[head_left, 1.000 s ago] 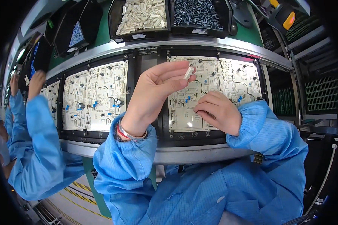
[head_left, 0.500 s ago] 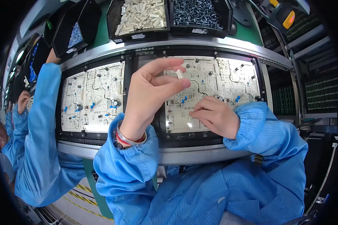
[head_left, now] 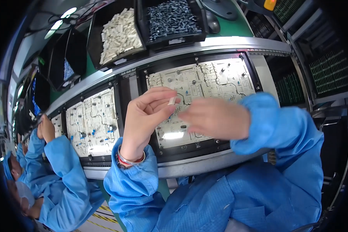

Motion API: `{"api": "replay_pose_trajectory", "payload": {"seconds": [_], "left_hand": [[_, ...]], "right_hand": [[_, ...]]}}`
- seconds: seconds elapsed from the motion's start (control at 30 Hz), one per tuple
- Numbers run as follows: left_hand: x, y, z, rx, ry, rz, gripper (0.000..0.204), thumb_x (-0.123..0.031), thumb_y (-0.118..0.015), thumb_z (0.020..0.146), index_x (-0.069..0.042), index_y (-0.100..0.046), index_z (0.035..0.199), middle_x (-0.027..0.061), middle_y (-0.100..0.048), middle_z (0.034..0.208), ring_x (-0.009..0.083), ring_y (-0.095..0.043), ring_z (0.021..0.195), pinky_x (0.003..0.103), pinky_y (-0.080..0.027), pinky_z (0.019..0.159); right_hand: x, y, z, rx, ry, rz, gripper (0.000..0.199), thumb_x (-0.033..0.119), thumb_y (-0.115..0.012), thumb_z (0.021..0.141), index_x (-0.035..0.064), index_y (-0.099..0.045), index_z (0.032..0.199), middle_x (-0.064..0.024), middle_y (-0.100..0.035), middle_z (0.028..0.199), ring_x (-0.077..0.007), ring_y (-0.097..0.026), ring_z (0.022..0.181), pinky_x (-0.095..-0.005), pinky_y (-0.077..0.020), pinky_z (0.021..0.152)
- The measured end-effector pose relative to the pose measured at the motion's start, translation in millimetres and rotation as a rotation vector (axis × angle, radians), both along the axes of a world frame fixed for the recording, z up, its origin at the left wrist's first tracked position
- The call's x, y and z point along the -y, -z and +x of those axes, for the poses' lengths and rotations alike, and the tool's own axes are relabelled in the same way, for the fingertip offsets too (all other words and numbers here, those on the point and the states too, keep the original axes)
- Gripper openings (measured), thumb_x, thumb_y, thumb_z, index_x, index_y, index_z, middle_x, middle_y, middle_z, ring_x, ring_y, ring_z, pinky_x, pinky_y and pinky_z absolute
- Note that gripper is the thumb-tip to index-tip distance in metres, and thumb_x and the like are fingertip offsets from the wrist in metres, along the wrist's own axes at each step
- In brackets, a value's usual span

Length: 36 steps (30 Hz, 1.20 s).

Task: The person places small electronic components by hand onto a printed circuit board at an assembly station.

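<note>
Over the circuit board [head_left: 205, 83], left hand [head_left: 145, 116] pinches white connector [head_left: 172, 101] while right hand [head_left: 216, 118], blurred, grip unclear, is nearer it than before.

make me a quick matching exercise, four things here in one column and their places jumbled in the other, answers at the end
Things
1. small white rectangular part
2. heap of small dark-blue parts
3. heap of off-white blocky parts
4. person's bare right hand

Places
A. blurred, over the white circuit board
B. in the farthest-right black open bin
C. at the fingertips of the person's bare left hand
D. in the black open bin just left of the farthest-right one

Pairs: 1-C, 2-B, 3-D, 4-A
</note>
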State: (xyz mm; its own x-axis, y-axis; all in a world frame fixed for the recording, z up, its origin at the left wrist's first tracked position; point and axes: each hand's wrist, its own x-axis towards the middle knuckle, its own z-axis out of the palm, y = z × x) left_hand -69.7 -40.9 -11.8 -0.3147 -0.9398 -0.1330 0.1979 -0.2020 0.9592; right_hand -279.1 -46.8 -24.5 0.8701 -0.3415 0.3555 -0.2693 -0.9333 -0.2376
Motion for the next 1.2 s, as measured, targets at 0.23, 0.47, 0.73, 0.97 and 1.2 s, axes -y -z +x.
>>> {"api": "replay_pose_trajectory", "payload": {"seconds": [0.23, 0.47, 0.73, 0.97, 1.2], "left_hand": [[12.9, 5.4, -44.5, 0.525, 0.074, -0.351, 0.030, 0.011, -0.066, 0.072, 0.003, -0.065, 0.101, 0.0111, -0.061, 0.100, 0.0162, -0.063, 0.089, 0.025, -0.051, 0.082], [36.4, 15.1, -73.9, 0.911, 0.292, -0.543, 0.054, 0.007, -0.072, 0.064, -0.002, -0.052, 0.114, 0.0158, -0.061, 0.089, 0.0286, -0.061, 0.082, 0.035, -0.051, 0.074], [40.8, 7.2, -82.6, 1.067, 0.362, -0.568, 0.054, 0.008, -0.071, 0.063, -0.002, -0.051, 0.112, 0.0189, -0.061, 0.090, 0.0364, -0.061, 0.084, 0.040, -0.049, 0.071], [39.9, -4.7, -99.0, 1.292, 0.421, -0.653, 0.055, 0.005, -0.075, 0.062, -0.003, -0.053, 0.111, 0.0158, -0.064, 0.087, 0.0316, -0.062, 0.081, 0.037, -0.050, 0.069], [38.6, 2.6, -101.8, 1.305, 0.428, -0.726, 0.046, 0.013, -0.060, 0.065, 0.002, -0.048, 0.108, 0.0244, -0.059, 0.086, 0.0421, -0.059, 0.082, 0.044, -0.049, 0.069]], "right_hand": [[145.9, -53.1, -14.3, 0.124, 0.386, -0.049, 0.016, 0.014, -0.057, 0.084, 0.0030, -0.067, 0.088, -0.0138, -0.065, 0.081, -0.0299, -0.064, 0.079, -0.0375, -0.0507, 0.070], [187.0, -21.9, 12.0, -0.352, 0.529, -0.115, 0.013, 0.005, -0.059, 0.073, 0.0006, -0.069, 0.080, -0.0179, -0.067, 0.081, -0.0337, -0.067, 0.079, -0.0399, -0.0551, 0.066], [198.9, -17.7, 19.6, -0.476, 0.548, 0.033, 0.020, 0.009, -0.063, 0.072, 0.0015, -0.070, 0.089, -0.0153, -0.069, 0.090, -0.0325, -0.067, 0.085, -0.0446, -0.0560, 0.066], [200.3, -20.8, 12.3, -0.379, 0.503, -0.096, 0.019, 0.009, -0.065, 0.070, 0.0023, -0.069, 0.087, -0.0141, -0.068, 0.088, -0.0323, -0.067, 0.084, -0.0428, -0.0566, 0.066], [196.7, -14.7, 2.5, -0.181, 0.473, -0.172, 0.013, 0.006, -0.063, 0.070, 0.0019, -0.067, 0.082, -0.0128, -0.067, 0.084, -0.0324, -0.067, 0.082, -0.0409, -0.0566, 0.064]]}}
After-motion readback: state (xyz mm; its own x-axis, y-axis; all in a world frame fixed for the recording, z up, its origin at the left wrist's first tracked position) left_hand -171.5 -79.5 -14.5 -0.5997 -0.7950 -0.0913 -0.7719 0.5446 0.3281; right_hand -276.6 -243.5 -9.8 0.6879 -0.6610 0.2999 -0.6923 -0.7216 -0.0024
